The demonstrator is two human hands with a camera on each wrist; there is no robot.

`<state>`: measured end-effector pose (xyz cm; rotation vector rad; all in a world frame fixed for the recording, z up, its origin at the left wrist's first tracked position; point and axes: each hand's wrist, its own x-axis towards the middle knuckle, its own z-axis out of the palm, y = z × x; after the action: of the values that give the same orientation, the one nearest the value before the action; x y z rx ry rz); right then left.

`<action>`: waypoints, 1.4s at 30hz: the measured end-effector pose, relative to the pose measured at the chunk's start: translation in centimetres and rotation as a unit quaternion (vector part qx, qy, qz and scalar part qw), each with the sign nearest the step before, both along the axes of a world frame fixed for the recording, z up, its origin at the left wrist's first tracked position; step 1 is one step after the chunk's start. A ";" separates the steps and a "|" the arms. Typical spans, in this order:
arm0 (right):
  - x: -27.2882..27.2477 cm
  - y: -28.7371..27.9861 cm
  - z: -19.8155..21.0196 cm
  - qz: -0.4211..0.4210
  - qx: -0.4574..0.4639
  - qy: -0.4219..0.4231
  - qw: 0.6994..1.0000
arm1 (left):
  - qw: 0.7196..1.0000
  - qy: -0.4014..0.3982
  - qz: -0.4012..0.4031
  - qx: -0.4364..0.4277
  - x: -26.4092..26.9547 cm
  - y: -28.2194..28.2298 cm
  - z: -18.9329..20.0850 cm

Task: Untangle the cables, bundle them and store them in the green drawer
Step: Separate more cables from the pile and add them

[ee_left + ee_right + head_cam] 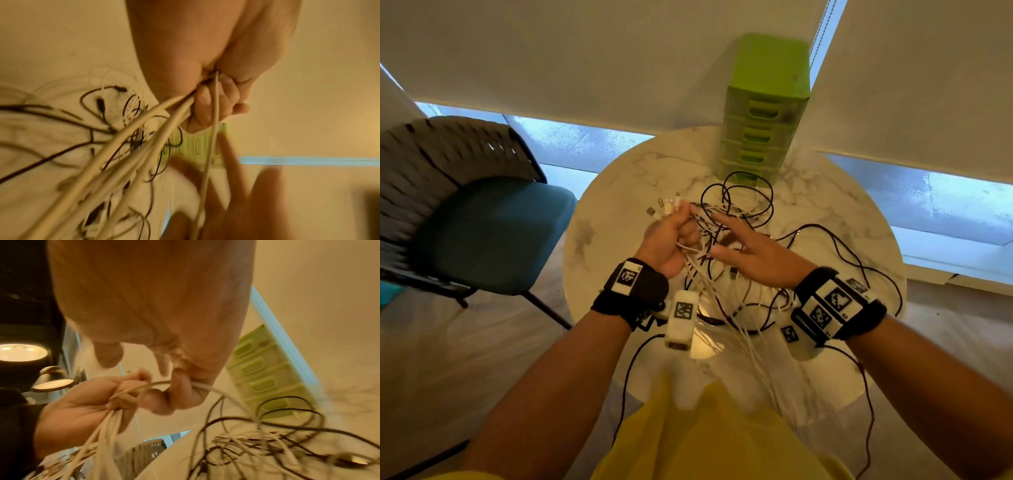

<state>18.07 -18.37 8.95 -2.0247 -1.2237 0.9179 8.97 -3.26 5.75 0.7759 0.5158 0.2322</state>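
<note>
My left hand (671, 236) is raised over the table, gripping a bunch of white cables (697, 270). Their plugs (667, 205) stick out past the fingers. In the left wrist view the cables (144, 129) fan down from that fist (205, 105). My right hand (756, 253) is just beside it, index and thumb stretched out. In the right wrist view its lower fingers (180, 392) curl round one white cable (213, 389) that runs from the left hand (82, 405). Black cables (750, 192) loop on the table in a tangle. The green drawer unit (767, 102) stands behind, all drawers closed.
The round marble table (602, 260) carries the loose cable tangle (750, 308), and some strands hang over its near edge. A grey and blue chair (482, 222) stands at the left. Window blinds hang behind the drawer unit.
</note>
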 end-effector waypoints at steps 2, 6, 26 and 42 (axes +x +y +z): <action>1.8 -1.6 -0.8 0.021 -0.065 -0.052 0.996 | 0.998 -0.035 0.044 -0.034 -0.1 1.6 0.9; 6.9 -3.5 -3.4 -0.112 -0.061 -0.176 0.976 | 0.994 -0.082 0.025 -0.063 -0.6 3.3 2.4; 7.5 -4.6 5.0 -0.233 0.102 -0.206 0.945 | 0.920 0.209 -0.032 0.329 4.3 -0.1 0.2; 8.8 -1.2 8.1 -0.300 0.254 -0.244 0.887 | 0.875 0.167 -0.128 0.436 4.0 -0.3 1.6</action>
<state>26.86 -19.58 17.09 -2.0335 -0.8415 -0.2118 12.99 -3.54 7.38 1.7800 0.6271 0.0687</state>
